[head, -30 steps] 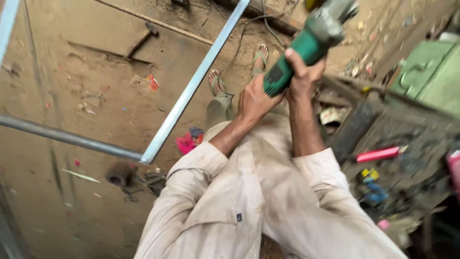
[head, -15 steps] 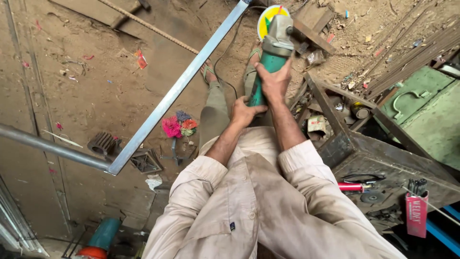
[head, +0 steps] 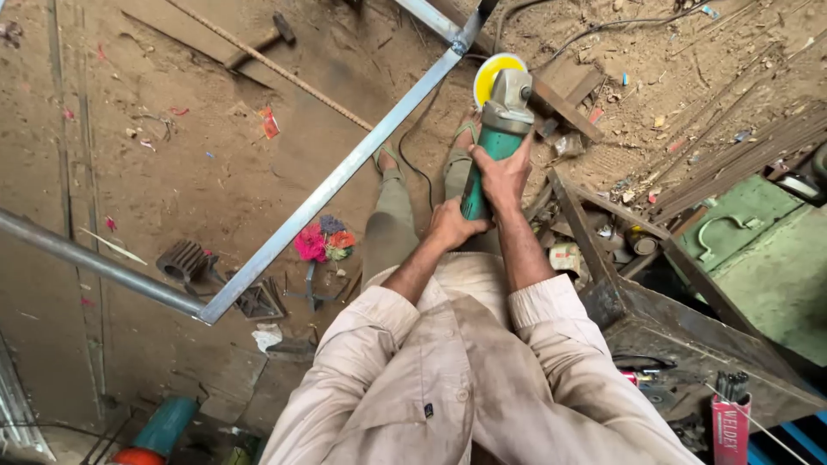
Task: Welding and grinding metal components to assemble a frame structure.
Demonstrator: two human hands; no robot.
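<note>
- One steel frame (head: 332,182) of square tubing lies on the dirt floor, left of the grinder.
- One green angle grinder (head: 493,142), yellow disc forward, above the feet.
- Two hands: right hand (head: 504,172) clamped on its body, left hand (head: 452,226) clamped on its rear handle.
- One hammer (head: 263,39), beyond the frame.

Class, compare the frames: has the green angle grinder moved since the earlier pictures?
Yes. The angle grinder has swung down, its yellow disc now near the steel frame's corner.

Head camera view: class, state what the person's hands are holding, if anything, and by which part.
Both hands hold a green angle grinder. The left hand grips the rear end of its body; the right hand wraps the body further forward, behind the grey head and yellow disc.
</note>
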